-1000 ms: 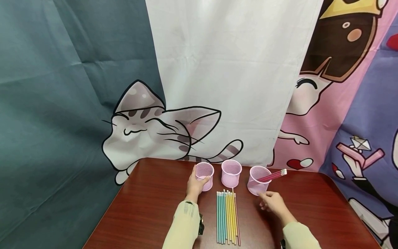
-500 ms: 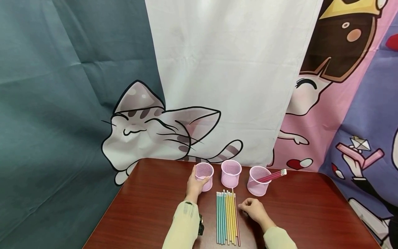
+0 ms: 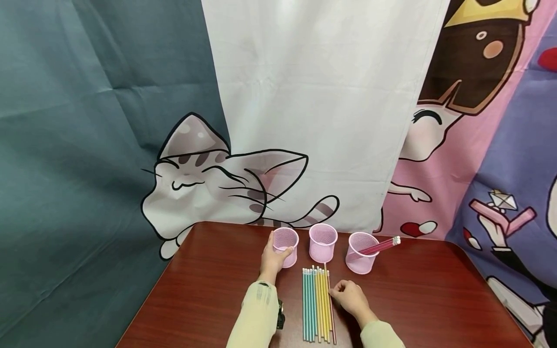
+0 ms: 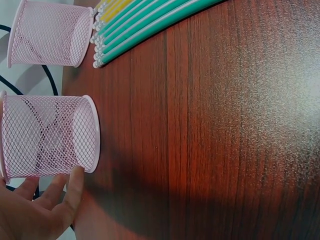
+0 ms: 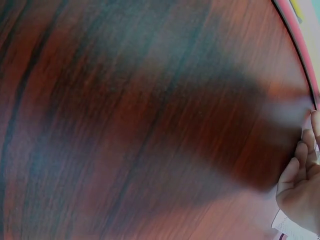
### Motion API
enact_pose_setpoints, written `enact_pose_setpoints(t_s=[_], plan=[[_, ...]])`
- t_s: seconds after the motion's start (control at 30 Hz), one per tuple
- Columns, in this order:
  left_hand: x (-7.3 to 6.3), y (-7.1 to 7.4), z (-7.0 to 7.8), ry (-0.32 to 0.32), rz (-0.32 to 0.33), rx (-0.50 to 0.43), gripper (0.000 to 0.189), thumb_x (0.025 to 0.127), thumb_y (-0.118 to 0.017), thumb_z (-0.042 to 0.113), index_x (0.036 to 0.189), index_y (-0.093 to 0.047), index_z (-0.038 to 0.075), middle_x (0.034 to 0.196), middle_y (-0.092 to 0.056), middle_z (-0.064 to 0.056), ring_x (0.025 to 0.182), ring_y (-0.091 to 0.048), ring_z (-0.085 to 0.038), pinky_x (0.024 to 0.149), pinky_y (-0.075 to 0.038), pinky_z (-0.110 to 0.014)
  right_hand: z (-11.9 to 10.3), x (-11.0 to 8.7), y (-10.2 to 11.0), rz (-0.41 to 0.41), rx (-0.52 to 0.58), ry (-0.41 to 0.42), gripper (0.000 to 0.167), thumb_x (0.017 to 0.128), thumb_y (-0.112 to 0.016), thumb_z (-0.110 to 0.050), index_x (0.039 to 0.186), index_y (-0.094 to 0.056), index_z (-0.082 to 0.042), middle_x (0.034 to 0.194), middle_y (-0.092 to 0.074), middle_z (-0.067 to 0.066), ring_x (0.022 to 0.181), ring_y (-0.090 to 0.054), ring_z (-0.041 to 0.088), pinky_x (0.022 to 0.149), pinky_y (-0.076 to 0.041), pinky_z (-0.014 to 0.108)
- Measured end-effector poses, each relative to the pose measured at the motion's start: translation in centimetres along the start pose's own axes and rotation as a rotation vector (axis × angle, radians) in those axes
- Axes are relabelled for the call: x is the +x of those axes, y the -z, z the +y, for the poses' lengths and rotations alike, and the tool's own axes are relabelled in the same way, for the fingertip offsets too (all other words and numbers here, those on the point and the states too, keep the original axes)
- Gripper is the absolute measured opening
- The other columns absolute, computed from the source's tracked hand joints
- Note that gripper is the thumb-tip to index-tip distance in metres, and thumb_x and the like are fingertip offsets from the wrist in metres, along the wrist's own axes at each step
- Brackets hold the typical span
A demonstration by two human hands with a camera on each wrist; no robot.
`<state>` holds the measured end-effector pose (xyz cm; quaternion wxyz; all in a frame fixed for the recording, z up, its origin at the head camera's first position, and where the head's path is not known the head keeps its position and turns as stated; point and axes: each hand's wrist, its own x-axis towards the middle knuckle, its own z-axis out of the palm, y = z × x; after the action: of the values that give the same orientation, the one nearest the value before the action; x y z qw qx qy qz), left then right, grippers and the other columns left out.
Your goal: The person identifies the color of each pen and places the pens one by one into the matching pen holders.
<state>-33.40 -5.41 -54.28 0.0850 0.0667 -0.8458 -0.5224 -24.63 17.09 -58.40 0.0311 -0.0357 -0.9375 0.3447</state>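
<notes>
My left hand (image 3: 271, 258) holds the leftmost pink mesh pencil cup (image 3: 290, 256), thumb across its front and fingers along its left side. In the left wrist view, fingertips rest against that cup's mesh wall. My right hand (image 3: 351, 297) has its thumb and fingertips on a red pencil (image 3: 333, 321), apparently pinching it, at the right end of a row. Beside it lie several yellow pencils (image 3: 323, 307) and several green pencils (image 3: 309, 307), white eraser ends pointing away. Several red pencils (image 3: 376, 247) lean rightward in the right pink mesh cup (image 3: 359, 263).
A middle pink mesh cup (image 3: 322, 249) stands between the other two, near the back edge of the brown wooden table (image 3: 209, 290). Behind the table hangs a printed cloth (image 3: 348, 96). A dark cable (image 4: 51, 80) shows past the cups in the left wrist view.
My right hand has moved left and nearer from the right cup to the red pencil at the row's edge. My left hand stays on its cup.
</notes>
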Motion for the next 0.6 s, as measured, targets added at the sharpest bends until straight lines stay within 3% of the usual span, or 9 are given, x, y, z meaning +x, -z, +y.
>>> enact_pose_setpoints(t_s=[0.37, 0.6], plan=[[0.11, -0.07, -0.09, -0.007, -0.001, 0.009, 0.087, 0.071, -0.080, 0.029, 0.144, -0.034, 0.015, 0.130, -0.049, -0.023, 0.112, -0.049, -0.041, 0.092, -0.039, -0.052, 0.09, 0.08, -0.51, 0.012, -0.068, -0.010, 0.026, 0.074, -0.072, -0.031, 0.064, -0.053, -0.016, 0.075, -0.049, 0.002, 0.075, -0.050, 0.025, 0.060, -0.040, 0.040], [-0.01, 0.05, 0.11, -0.002, -0.001, 0.014, 0.087, 0.071, -0.079, 0.028, 0.144, -0.034, 0.015, 0.129, -0.049, -0.023, 0.111, -0.050, -0.041, 0.092, -0.039, -0.053, 0.00, 0.07, -0.48, 0.016, -0.079, -0.029, 0.023, 0.073, -0.070, -0.027, 0.063, -0.053, -0.016, 0.074, -0.049, 0.002, 0.075, -0.050, 0.025, 0.060, -0.041, 0.040]])
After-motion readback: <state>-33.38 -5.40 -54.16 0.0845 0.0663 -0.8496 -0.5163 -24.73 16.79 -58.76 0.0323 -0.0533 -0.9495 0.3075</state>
